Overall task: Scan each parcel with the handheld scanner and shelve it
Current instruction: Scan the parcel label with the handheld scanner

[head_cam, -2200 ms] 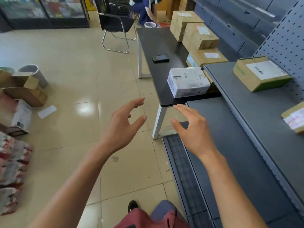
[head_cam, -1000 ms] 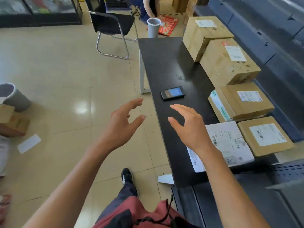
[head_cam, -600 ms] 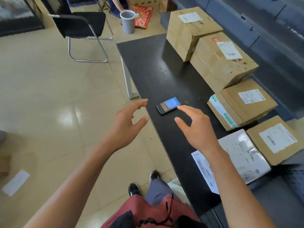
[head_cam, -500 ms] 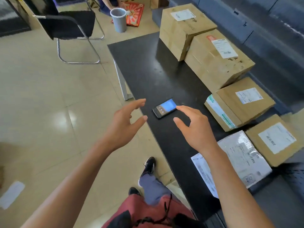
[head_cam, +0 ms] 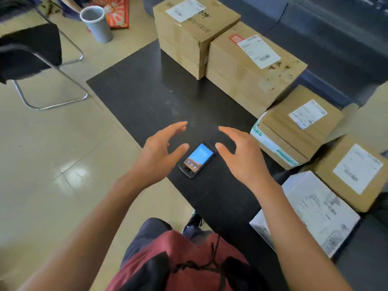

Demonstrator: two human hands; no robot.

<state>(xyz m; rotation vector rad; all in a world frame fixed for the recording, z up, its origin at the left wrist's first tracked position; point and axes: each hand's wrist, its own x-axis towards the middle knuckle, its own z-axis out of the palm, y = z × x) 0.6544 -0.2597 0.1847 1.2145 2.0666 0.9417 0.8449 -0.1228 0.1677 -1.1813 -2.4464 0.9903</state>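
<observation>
Both hands, left hand [head_cam: 156,153] and right hand [head_cam: 244,156], hover wide open and empty around the small black lit-screen handheld scanner [head_cam: 197,159] lying flat on the black table [head_cam: 147,97]; light, rigid, probably slick, best pinched by its long edges.

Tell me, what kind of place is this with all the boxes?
Probably a parcel pickup shop or small sorting room. Brown cardboard boxes with white shipping labels line the long black table, and a black handheld scanner with a lit blue screen lies between the person's open hands.
</observation>
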